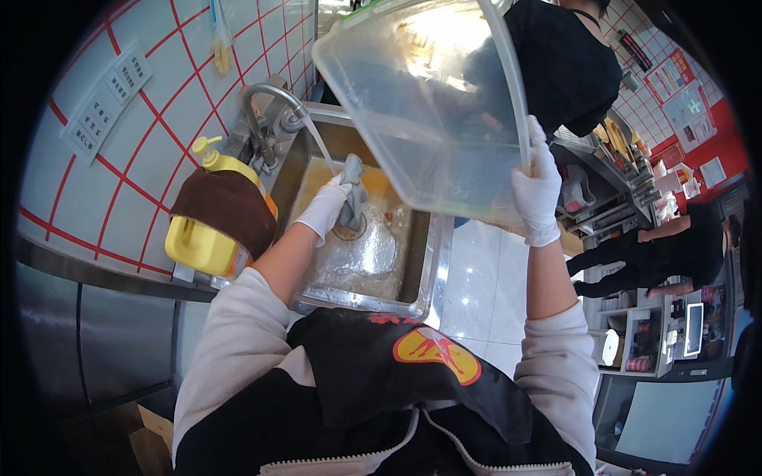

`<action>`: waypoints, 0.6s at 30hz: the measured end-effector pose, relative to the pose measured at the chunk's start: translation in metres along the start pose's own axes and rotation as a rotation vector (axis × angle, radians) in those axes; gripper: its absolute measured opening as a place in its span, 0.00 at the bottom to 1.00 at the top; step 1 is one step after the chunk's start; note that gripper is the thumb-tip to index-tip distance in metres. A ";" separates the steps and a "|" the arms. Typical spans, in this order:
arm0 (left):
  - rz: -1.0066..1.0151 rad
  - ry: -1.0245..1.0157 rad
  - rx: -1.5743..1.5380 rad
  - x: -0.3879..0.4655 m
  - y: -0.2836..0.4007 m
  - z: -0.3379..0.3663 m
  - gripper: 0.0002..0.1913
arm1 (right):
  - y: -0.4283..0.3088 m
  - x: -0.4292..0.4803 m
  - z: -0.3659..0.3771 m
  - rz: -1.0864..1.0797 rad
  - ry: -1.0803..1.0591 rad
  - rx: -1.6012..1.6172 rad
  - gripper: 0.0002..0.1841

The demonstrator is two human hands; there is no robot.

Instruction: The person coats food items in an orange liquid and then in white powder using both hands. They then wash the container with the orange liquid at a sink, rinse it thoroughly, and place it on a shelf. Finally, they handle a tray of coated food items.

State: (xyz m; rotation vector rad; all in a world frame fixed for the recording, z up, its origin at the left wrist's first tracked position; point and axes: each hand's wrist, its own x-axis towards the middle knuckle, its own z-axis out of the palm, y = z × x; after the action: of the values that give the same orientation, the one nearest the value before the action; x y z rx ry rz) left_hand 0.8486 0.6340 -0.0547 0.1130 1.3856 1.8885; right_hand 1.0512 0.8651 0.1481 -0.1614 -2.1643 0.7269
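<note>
My left hand (326, 208), in a white glove, grips a wet grey-green cloth (353, 193) over the stainless steel sink (428, 285). Water runs from the curved metal faucet (265, 89) beside that hand. Cloudy, yellowish water lies in the basin over the drain. My right hand (539, 187), gloved too, holds a large translucent plastic container (440, 143) by its rim. The container is tilted above the right and far side of the sink. Its far end reaches the top of the view.
Left of the sink stands a yellow pump jug (196, 244) with a brown cloth (223, 205) draped over it. A person in black (559, 65) stands close behind the container. Another person (667, 250) is farther off at right, near shelves. A tiled wall (178, 113) bounds the left.
</note>
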 end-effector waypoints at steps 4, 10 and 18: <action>-0.021 -0.167 -0.408 0.000 -0.004 0.004 0.18 | 0.016 0.010 0.001 0.253 -0.094 0.091 0.19; -0.220 -0.252 -0.573 -0.022 0.006 0.013 0.20 | 0.006 0.027 0.011 0.562 -0.328 0.005 0.18; -0.206 0.042 -0.118 -0.039 -0.009 0.025 0.19 | 0.016 0.047 0.025 0.458 -0.720 -0.096 0.10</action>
State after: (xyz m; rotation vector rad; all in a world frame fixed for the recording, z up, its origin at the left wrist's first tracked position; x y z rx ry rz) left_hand 0.8925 0.6298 -0.0391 -0.1244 1.2586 1.8027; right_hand 1.0000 0.8839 0.1593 -0.5242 -2.8951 1.0538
